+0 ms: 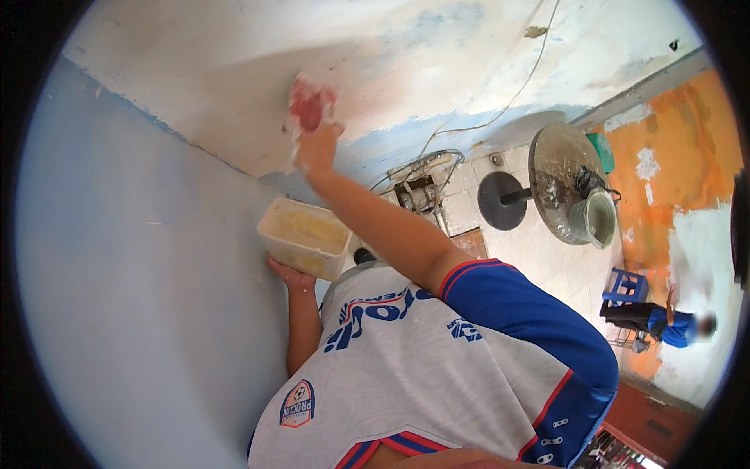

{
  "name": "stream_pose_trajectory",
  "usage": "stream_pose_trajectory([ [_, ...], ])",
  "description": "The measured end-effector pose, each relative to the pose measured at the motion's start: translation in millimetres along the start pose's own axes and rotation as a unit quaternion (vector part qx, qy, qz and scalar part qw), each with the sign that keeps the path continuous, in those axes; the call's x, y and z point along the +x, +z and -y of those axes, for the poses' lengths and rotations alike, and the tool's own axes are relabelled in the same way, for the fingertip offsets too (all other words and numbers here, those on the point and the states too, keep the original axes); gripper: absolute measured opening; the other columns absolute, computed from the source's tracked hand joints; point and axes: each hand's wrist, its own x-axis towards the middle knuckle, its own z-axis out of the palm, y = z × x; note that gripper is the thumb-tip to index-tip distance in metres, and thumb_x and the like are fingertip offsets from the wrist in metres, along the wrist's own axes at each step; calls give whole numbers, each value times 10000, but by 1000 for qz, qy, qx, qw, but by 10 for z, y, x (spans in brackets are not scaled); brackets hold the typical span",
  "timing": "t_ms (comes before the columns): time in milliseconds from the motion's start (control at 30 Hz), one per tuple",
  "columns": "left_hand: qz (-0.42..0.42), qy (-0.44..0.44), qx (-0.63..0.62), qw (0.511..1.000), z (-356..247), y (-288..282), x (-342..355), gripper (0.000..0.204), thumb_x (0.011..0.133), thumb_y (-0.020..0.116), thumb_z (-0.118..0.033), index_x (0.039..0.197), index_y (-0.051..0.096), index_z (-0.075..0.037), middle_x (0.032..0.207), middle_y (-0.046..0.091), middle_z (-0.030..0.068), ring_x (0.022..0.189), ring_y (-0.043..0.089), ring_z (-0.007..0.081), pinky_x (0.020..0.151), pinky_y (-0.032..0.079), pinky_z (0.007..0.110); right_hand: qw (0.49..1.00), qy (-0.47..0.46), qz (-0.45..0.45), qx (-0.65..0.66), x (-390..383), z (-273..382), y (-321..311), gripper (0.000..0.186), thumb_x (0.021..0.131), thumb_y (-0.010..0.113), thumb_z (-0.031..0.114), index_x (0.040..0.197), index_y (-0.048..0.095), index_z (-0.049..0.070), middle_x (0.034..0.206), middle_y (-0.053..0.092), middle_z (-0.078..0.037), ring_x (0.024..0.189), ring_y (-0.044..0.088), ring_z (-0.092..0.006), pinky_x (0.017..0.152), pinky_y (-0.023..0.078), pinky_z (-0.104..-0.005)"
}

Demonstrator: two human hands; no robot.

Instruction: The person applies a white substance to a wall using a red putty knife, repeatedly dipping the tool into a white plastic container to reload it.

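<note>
My right hand [317, 148] is raised on an outstretched arm and closed around a red tool smeared with white [312, 105]. Motion blur hides the exact kind of this tool, which is up against the patchy white wall [375, 70]. Lower down, my left hand [292, 273] supports a rectangular off-white plastic tub [306, 262] from beneath, its fingers partly hidden by it. Yellowish-cream residue coats the inside of the tub, which is held close to my body beside the pale blue wall [141, 266].
A cable [512, 102] hangs along the white wall. To the right stand a round pedestal table [551, 184] with a bucket [598, 219] and black bag [590, 184], and a motor-like machine [418, 194] on the tiles. Another person [664, 322] is by a blue stool [625, 288].
</note>
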Motion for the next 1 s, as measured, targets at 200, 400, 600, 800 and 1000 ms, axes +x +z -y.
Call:
stream_pose_trajectory([
  [200,43,25,-2,999,-29,59,-44,759,966,420,-610,1559,469,-139,1584,490,125,1437,479,380,1174,397,607,875,-165,-30,455,282,-362,-437,738,979,683,62,1626,332,15,1275,658,-156,1043,661,-136,721,541,-256],
  [400,65,-14,-7,998,36,41,75,736,992,394,-591,1559,468,-126,1577,495,138,1430,486,388,1171,404,603,984,-64,-96,138,922,-353,-343,784,949,764,278,1619,395,106,1299,459,-219,1116,574,-309,931,501,-426],
  [600,83,19,-15,996,-49,77,-16,692,1015,396,-544,1560,464,-123,1568,501,141,1420,494,392,1173,407,591,942,-95,259,190,-229,-698,-513,704,929,733,359,1569,504,178,1236,598,-163,1096,620,-317,966,521,-436],
  [800,63,83,7,995,-66,471,-22,674,1034,348,-545,1542,475,-120,1529,535,112,1395,523,350,1161,444,523,750,97,477,447,215,-603,-2276,980,893,606,749,1598,401,99,1500,548,-225,1308,606,-390,989,579,-510],
  [1000,132,112,28,985,93,1213,-178,674,1026,346,-549,1537,481,-130,1523,540,109,1401,515,345,1134,467,525,813,50,453,363,202,-437,-2986,850,915,697,590,1499,518,-1,1482,558,-241,1311,603,-406,1047,559,-514],
])
